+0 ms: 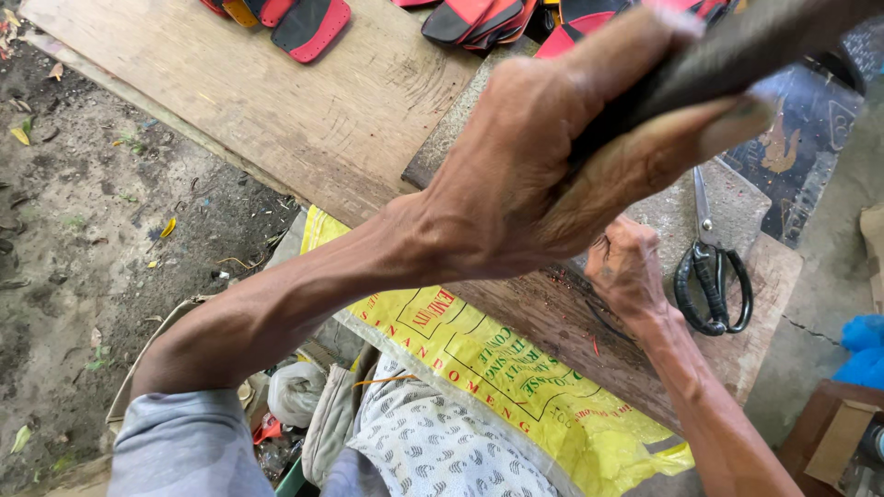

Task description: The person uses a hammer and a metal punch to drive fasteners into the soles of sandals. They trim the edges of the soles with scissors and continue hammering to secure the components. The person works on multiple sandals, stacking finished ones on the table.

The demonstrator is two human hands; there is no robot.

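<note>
A dark, flat slab [727, 51], black along its edge, is held up high and close to the camera, slanting from the middle of the view to the top right corner, well above the table. The left hand [543, 156] has it tight: fingers [663, 152] wrapped shut along the underside, thumb over the top, the arm stretched out long from the lower left. Down below, the right hand [626, 271] is curled into a fist and pressed on the wooden table [322, 110]; whether it holds anything there I cannot tell, since the left hand covers that spot. Tiny red flecks [571, 276] lie scattered on the board just beside that fist. Just to the right of it, a pair of scissors [711, 267] with black handles lies flat on the table, blades pointing away from the person, near the fist but apart from it. Beneath the table's near edge hangs a yellow woven sack [497, 377] with red print, draped over the person's lap. At the far end of the table, along the top of the view, lie red-and-black cut pieces [308, 26], some in a fanned stack. To the left is bare dirt ground [101, 212] with a few fallen leaves.
</note>
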